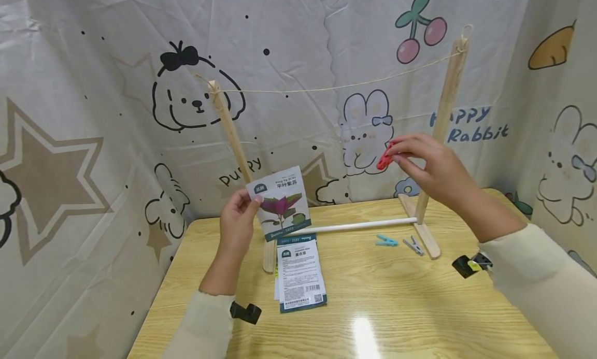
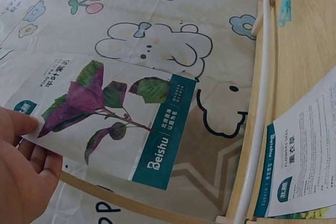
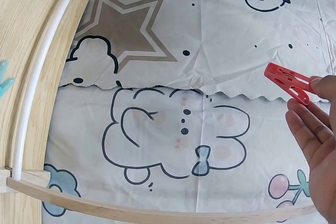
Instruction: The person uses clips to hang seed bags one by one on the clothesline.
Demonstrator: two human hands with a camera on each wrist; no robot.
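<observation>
A seed packet (image 1: pixel 282 203) with a purple-leaved plant printed on it is pinched at its left edge by my left hand (image 1: pixel 239 219). In the left wrist view, the thumb of that hand (image 2: pixel 26 166) lies over the packet's (image 2: pixel 100 124) corner. My right hand (image 1: pixel 436 167) pinches a red clothespin (image 1: pixel 384 159) between thumb and fingers, raised in front of the right post. In the right wrist view the clothespin (image 3: pixel 287 82) points away from the fingertips. Above both hands a thin string (image 1: pixel 336 87) runs between two wooden posts, with nothing hanging from it.
More seed packets (image 1: pixel 300 276) lie stacked on the wooden table (image 1: pixel 373 297). A blue clothespin (image 1: pixel 386 240) and a grey clothespin (image 1: pixel 413 245) rest near the right post's foot (image 1: pixel 426 240). A white rod (image 1: pixel 359 226) joins the wooden posts (image 1: pixel 450 89) low down. Behind hangs a printed cloth (image 1: pixel 298 38).
</observation>
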